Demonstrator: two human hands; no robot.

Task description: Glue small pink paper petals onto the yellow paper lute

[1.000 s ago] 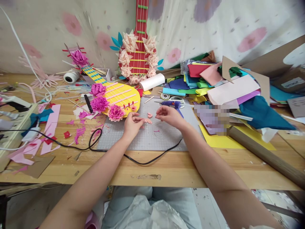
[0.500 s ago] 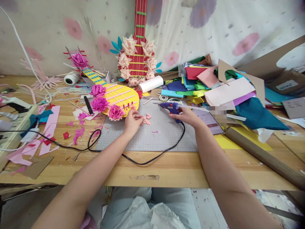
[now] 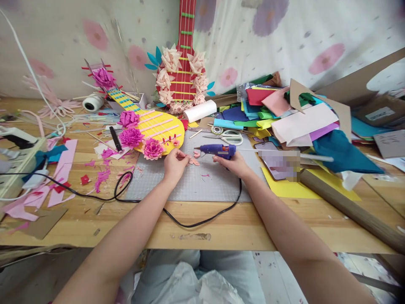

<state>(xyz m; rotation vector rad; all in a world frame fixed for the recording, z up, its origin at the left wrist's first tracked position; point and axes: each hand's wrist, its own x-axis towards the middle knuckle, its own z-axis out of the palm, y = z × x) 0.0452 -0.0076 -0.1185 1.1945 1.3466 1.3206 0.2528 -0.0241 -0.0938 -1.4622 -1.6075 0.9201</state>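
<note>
Your right hand (image 3: 233, 162) closes round the glue gun (image 3: 217, 150), nozzle toward the left edge of the mat (image 3: 193, 189). Petals (image 3: 194, 161) lie on it between your hands, at the fingertips of your left hand (image 3: 175, 164); can't tell if these pinch one. Wooden bench (image 3: 240, 230), floral curtain (image 3: 268, 50) behind. Yellow guitar (image 3: 175, 125) overlaps the mat's far left corner; cord (image 3: 190, 226) loops between mat and bench's near edge.

No text legible: phone screen (image 3: 274, 168) partly pixelated, box label (image 3: 379, 113) blurred
</note>
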